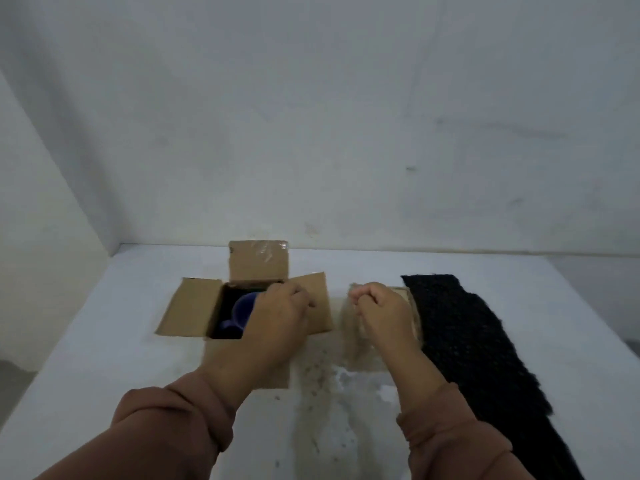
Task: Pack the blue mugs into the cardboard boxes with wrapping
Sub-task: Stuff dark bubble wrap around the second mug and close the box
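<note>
One mug boxed, padding and closing left

The round blue ceramic mug [242, 306] sits in the open brown cardboard box [194, 306] at left; our left hand [280, 313] curls over its right edge, holding we cannot tell what. Our right hand [377, 306] grips blurred pale tan wrapping [349, 327] near the black mesh sheet [467, 334].

Left hand [281, 315] curled, right hand [380, 310] clenched

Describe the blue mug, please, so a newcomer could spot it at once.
On the white table stands an open brown cardboard box. Inside its dark interior lies the glossy blue mug, partly hidden by the left hand; nothing else is blue.
</note>
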`<action>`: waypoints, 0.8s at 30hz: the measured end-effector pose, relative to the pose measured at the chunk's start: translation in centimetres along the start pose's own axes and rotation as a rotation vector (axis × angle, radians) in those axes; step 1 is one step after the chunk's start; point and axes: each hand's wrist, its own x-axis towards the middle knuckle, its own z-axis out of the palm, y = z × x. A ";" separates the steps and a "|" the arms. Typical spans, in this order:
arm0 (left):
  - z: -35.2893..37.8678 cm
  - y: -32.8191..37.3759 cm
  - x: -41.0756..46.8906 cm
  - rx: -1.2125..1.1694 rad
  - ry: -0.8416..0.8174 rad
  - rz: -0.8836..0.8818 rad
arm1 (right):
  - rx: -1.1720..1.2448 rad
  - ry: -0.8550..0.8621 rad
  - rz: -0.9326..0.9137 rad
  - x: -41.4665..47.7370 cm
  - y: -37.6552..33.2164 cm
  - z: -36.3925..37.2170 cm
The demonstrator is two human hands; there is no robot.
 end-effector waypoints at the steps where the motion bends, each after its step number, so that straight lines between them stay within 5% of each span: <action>1: 0.8 1.9 0.2 -0.064 -0.006 0.035 | 0.010 0.058 0.026 0.0 1.1 -1.6; 5: 4.5 9.3 0.5 -0.219 -0.090 0.183 | -0.184 0.165 0.140 0.0 6.8 -7.8; 11: 11.4 16.1 -0.9 -0.270 -0.432 0.207 | -0.740 -0.306 0.338 -0.9 17.1 -12.2; 16: 15.0 18.1 -0.9 -0.314 -0.721 -0.182 | -0.792 -0.234 0.119 -1.6 20.0 -12.7; 24: 17.3 20.6 1.7 -0.925 -0.613 -1.008 | -0.406 -0.231 0.177 -0.4 20.2 -15.0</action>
